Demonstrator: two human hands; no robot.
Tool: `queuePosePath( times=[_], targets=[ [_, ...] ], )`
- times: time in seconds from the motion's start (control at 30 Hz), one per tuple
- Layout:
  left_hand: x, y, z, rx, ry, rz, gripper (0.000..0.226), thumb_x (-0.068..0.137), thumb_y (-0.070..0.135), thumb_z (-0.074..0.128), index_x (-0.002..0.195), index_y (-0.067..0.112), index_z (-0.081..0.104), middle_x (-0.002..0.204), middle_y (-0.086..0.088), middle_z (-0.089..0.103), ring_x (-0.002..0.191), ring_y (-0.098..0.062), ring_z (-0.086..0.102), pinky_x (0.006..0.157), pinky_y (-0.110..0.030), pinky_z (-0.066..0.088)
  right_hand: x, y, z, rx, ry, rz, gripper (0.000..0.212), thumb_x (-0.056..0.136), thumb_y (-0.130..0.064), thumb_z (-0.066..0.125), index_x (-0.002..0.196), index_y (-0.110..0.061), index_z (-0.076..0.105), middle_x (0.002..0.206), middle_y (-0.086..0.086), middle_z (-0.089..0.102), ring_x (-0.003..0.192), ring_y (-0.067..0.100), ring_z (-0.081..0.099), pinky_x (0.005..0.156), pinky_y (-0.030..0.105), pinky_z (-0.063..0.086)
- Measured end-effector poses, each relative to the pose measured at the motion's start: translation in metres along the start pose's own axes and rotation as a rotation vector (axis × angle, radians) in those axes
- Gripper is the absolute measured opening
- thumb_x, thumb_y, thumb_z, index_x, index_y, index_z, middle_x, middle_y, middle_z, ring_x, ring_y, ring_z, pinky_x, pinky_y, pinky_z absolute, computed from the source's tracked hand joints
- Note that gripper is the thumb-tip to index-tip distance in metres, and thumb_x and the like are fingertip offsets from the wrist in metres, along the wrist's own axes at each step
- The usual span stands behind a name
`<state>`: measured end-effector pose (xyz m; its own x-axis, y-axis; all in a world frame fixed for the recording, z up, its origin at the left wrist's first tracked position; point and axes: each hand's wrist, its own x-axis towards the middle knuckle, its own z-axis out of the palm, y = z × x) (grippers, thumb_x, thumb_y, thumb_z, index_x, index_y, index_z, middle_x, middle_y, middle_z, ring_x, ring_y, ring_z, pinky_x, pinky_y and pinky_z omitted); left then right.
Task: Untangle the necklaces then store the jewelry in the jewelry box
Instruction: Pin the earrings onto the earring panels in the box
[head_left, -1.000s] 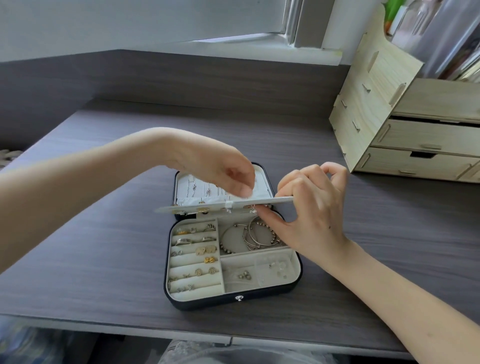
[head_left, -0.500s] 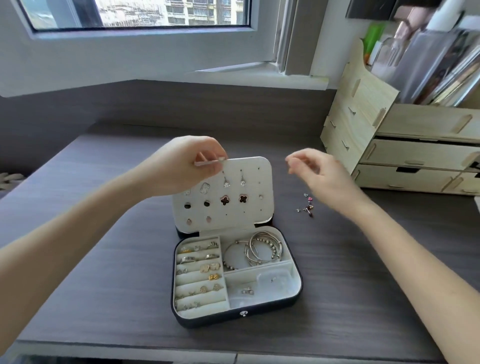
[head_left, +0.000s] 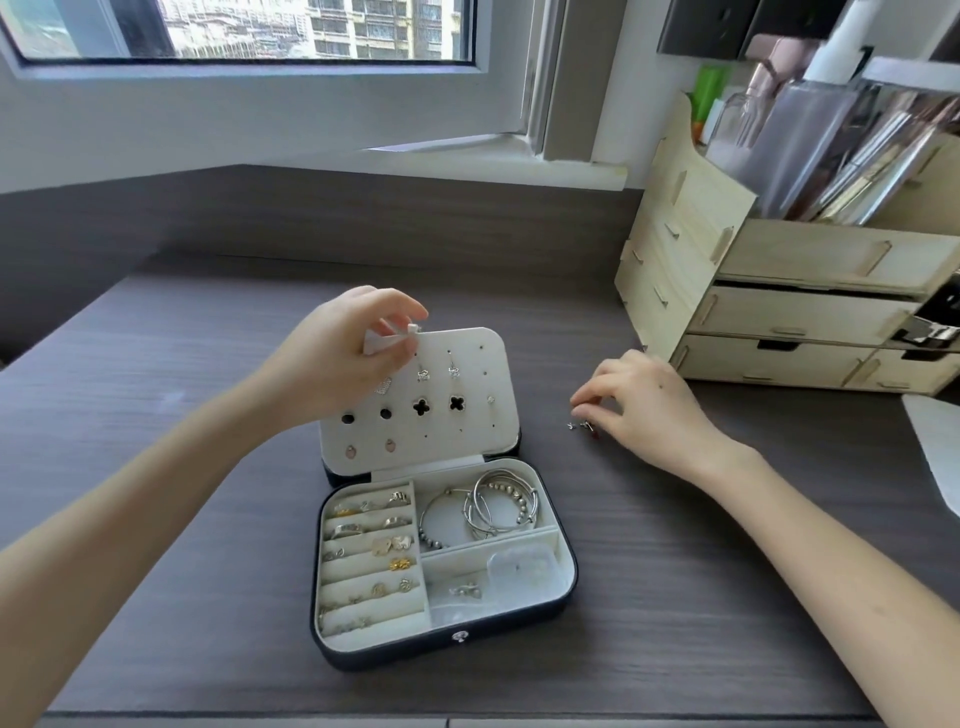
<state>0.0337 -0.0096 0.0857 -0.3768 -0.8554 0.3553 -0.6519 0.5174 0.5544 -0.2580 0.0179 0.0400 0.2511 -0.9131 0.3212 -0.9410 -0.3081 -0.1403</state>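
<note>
While the desk (head_left: 156, 389) and the open jewelry box (head_left: 395, 656) sit as before, its white earring panel (head_left: 467, 434) stands upright, pinched by its top tab in the left hand (head_left: 337, 364). The right hand (head_left: 649, 410) has dropped to the desk right of the box, fingers curled over small loose earrings (head_left: 583, 426); whether it grips them is unclear.

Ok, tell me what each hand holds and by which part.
Left hand pinches the white perforated earring panel by its top-edge pull tab. Right hand reaches small silver earrings on the grey desk; a grip cannot be told.
</note>
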Motion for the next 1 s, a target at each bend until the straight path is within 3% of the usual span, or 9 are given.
queuePosePath(
  times=[0.1, 0.2, 0.27, 0.37, 0.53, 0.67, 0.77, 0.83, 1.0],
  targets=[
    [-0.001, -0.003, 0.002, 0.001, 0.0, 0.014, 0.015, 0.09, 0.015, 0.058, 0.097, 0.029, 0.06, 0.102, 0.006, 0.056, 0.091, 0.005, 0.053, 0.074, -0.016, 0.042, 0.002, -0.004, 0.007, -0.057, -0.016, -0.027, 0.007, 0.081, -0.027, 0.07, 0.08, -0.023, 0.075, 0.084, -0.004, 0.066, 0.086, 0.023, 0.052, 0.072, 0.031, 0.03],
    [-0.001, -0.008, 0.003, 0.001, -0.018, 0.013, 0.017, 0.09, 0.015, 0.059, 0.094, 0.032, 0.061, 0.102, 0.008, 0.055, 0.092, 0.005, 0.053, 0.073, -0.018, 0.043, 0.001, -0.007, 0.007, 0.031, 0.003, -0.024, 0.006, 0.078, -0.016, 0.069, 0.072, -0.017, 0.069, 0.075, -0.002, 0.065, 0.078, 0.026, 0.055, 0.069, 0.034, 0.039],
    [-0.002, -0.011, 0.004, -0.011, -0.032, 0.004, 0.017, 0.09, 0.016, 0.059, 0.093, 0.032, 0.063, 0.102, 0.007, 0.054, 0.094, 0.0, 0.054, 0.074, -0.03, 0.049, -0.001, -0.015, -0.002, 0.245, 0.02, 0.09, 0.009, 0.079, -0.01, 0.063, 0.071, -0.013, 0.062, 0.074, -0.003, 0.065, 0.074, 0.022, 0.058, 0.069, 0.036, 0.046],
    [-0.003, -0.015, 0.005, -0.026, -0.059, -0.019, 0.015, 0.09, 0.017, 0.059, 0.094, 0.03, 0.065, 0.103, 0.005, 0.054, 0.096, -0.008, 0.055, 0.08, -0.04, 0.052, -0.005, -0.043, -0.023, 0.643, 0.017, 0.23, 0.013, 0.081, -0.004, 0.056, 0.07, -0.012, 0.054, 0.076, -0.004, 0.069, 0.067, 0.013, 0.062, 0.06, 0.026, 0.048],
    [-0.011, -0.019, 0.001, -0.065, -0.092, -0.061, 0.021, 0.091, 0.018, 0.057, 0.091, 0.038, 0.061, 0.105, 0.004, 0.054, 0.097, -0.011, 0.057, 0.086, -0.038, 0.051, -0.02, -0.103, -0.045, 0.864, -0.122, 0.056, 0.011, 0.082, -0.005, 0.063, 0.073, -0.008, 0.058, 0.071, 0.005, 0.065, 0.066, 0.021, 0.061, 0.064, 0.031, 0.05],
    [-0.033, -0.018, -0.006, -0.113, -0.068, -0.089, 0.016, 0.091, 0.015, 0.057, 0.095, 0.028, 0.066, 0.102, 0.01, 0.056, 0.092, 0.004, 0.057, 0.087, -0.023, 0.047, -0.027, -0.135, -0.034, 0.81, -0.253, -0.15, 0.01, 0.081, -0.002, 0.065, 0.076, -0.01, 0.064, 0.068, -0.002, 0.063, 0.061, 0.006, 0.054, 0.06, 0.014, 0.044],
    [-0.058, -0.015, -0.011, -0.175, -0.048, -0.127, 0.018, 0.09, 0.012, 0.058, 0.089, 0.028, 0.066, 0.1, 0.008, 0.06, 0.087, 0.002, 0.059, 0.08, -0.016, 0.046, -0.024, -0.152, -0.018, 0.649, -0.211, -0.291, 0.011, 0.078, -0.004, 0.068, 0.078, -0.014, 0.07, 0.072, -0.01, 0.063, 0.069, 0.005, 0.055, 0.063, 0.011, 0.043],
    [-0.075, -0.014, -0.013, -0.225, -0.025, -0.168, 0.019, 0.089, 0.01, 0.059, 0.088, 0.026, 0.068, 0.098, 0.008, 0.062, 0.087, 0.0, 0.059, 0.079, -0.014, 0.046, -0.023, -0.161, -0.007, 0.573, -0.165, -0.358, 0.013, 0.077, -0.003, 0.066, 0.077, -0.013, 0.073, 0.073, -0.005, 0.065, 0.068, 0.007, 0.056, 0.063, 0.007, 0.041],
    [-0.106, -0.019, -0.014, -0.34, 0.022, -0.246, 0.014, 0.088, 0.012, 0.063, 0.087, 0.024, 0.071, 0.092, 0.009, 0.065, 0.086, -0.001, 0.061, 0.081, -0.019, 0.047, -0.025, -0.175, 0.014, 0.399, -0.041, -0.481, 0.019, 0.068, 0.004, 0.06, 0.071, -0.01, 0.072, 0.069, 0.001, 0.063, 0.055, 0.016, 0.057, 0.053, 0.021, 0.041]
  ],
)
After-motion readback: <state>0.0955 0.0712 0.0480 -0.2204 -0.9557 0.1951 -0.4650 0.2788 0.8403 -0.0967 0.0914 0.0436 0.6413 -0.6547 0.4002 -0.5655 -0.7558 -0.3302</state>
